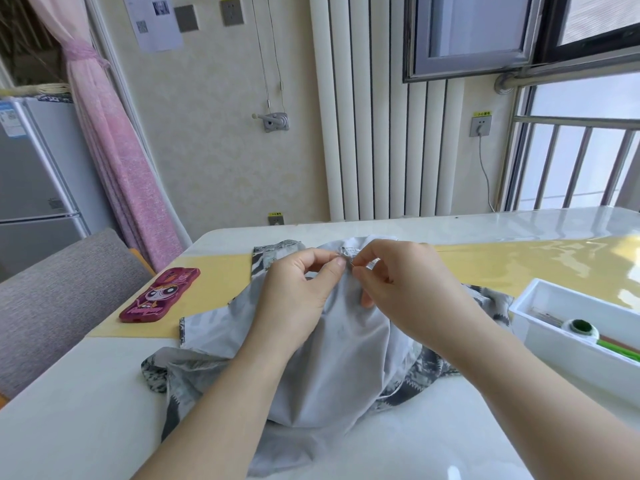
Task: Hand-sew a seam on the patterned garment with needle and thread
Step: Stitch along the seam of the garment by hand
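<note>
Nearest us the garment (332,358) lies bunched on the desk (86,410). Over it our left hand (298,296) pinches its raised fold, grip clenched on cloth. Our right hand (398,282) pinches the same fold from the other side, grip likewise grasping cloth. Right of the garment stands a white box (561,355); left of it, a red phone (159,296); beyond it, a radiator (374,133).

The yellow-banded white table (79,410) holds a patterned garment (339,358), pink phone (159,296) and white box (571,355).
</note>
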Motion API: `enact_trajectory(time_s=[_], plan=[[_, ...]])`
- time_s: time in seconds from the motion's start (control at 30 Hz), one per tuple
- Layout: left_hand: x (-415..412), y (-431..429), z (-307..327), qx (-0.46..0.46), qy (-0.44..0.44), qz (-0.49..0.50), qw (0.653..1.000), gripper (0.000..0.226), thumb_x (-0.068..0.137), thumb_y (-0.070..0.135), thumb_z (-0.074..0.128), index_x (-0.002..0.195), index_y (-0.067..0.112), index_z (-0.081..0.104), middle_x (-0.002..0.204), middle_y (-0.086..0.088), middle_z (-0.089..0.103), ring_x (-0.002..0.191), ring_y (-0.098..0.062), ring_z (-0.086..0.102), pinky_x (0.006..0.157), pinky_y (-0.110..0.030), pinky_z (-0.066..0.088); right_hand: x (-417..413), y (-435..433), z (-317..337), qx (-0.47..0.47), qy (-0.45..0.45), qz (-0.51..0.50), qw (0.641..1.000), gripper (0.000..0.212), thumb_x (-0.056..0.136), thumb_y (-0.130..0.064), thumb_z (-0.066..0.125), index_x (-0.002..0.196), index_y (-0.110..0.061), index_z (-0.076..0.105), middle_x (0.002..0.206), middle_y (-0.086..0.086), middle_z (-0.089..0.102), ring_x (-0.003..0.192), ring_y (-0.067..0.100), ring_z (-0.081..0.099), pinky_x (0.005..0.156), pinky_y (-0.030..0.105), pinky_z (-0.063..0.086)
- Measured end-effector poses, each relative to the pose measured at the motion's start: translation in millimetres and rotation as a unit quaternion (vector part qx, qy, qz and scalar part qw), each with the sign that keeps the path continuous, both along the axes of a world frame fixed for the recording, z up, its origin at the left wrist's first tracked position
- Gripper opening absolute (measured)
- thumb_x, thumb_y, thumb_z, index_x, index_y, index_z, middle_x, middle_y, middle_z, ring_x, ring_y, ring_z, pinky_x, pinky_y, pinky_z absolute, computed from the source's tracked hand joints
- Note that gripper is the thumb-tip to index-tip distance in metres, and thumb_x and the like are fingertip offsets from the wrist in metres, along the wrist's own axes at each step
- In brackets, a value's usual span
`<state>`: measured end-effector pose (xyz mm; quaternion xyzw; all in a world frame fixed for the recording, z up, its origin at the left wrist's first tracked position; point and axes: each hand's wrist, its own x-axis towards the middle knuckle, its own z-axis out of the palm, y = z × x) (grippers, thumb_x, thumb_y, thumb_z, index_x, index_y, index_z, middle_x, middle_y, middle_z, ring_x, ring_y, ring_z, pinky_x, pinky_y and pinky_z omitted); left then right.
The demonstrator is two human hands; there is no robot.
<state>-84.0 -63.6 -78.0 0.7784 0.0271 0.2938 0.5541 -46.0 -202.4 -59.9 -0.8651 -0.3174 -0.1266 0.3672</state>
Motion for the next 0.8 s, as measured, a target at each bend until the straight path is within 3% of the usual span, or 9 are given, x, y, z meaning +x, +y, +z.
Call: enact_trajectory(time_s=[0.13, 0.27, 0.47, 0.67, 0.8], plan=[[0, -1, 0, 0.007, -0.003, 0.008, 1.0, 0.02, 0.088, 0.018, 0.066, 0.074, 0.031, 0.068, 0.067, 0.023, 0.067, 0.066, 0.009, 0.056, 0.065, -0.006, 0.04, 1, 1, -1, 0.002, 0.0, -0.004, 1.0, 0.012, 0.092, -0.022, 0.052, 0.09, -0.026, 0.064, 0.07, -0.004, 0.069, 0.057, 0.009, 0.052, 0.058, 0.028, 0.045], [0, -3, 0, 0.023, -0.005, 0.02, 1.0, 0.022, 0.088, 0.017, 0.066, 0.073, 0.033, 0.067, 0.067, 0.024, 0.067, 0.064, 0.008, 0.056, 0.063, -0.007, 0.041, 2, 2, -1, 0.005, 0.0, -0.006, 1.0, 0.012, 0.091, -0.021, 0.053, 0.092, -0.025, 0.064, 0.067, -0.003, 0.069, 0.065, 0.014, 0.061, 0.065, 0.031, 0.051], [-6, -9, -1, 0.13, -0.047, 0.07, 0.988, 0.018, 0.087, 0.021, 0.067, 0.079, 0.037, 0.064, 0.081, 0.026, 0.067, 0.064, -0.007, 0.056, 0.061, -0.014, 0.041, 3, 4, -4, 0.006, -0.015, -0.004, 1.0, 0.006, 0.093, -0.022, 0.049, 0.097, -0.025, 0.05, 0.068, 0.0, 0.067, 0.079, 0.02, 0.055, 0.066, 0.032, 0.046], [-9, -9, -3, 0.139, -0.066, 0.095, 0.984, 0.012, 0.085, 0.018, 0.07, 0.086, 0.029, 0.072, 0.071, 0.03, 0.066, 0.069, 0.001, 0.059, 0.061, -0.007, 0.041, 0, 8, -4, 0.014, -0.029, -0.002, 0.999, 0.011, 0.091, -0.017, 0.049, 0.093, -0.024, 0.041, 0.063, 0.004, 0.065, 0.064, 0.022, 0.054, 0.062, 0.036, 0.048], [-10, -11, -4, 0.114, -0.066, 0.085, 0.988, 0.021, 0.085, 0.018, 0.069, 0.077, 0.037, 0.065, 0.079, 0.024, 0.067, 0.073, -0.013, 0.06, 0.061, -0.02, 0.043, -2, 11, -3, 0.01, -0.039, -0.002, 0.999, 0.011, 0.092, -0.017, 0.049, 0.093, -0.023, 0.04, 0.058, 0.001, 0.055, 0.061, 0.022, 0.049, 0.055, 0.034, 0.039]])
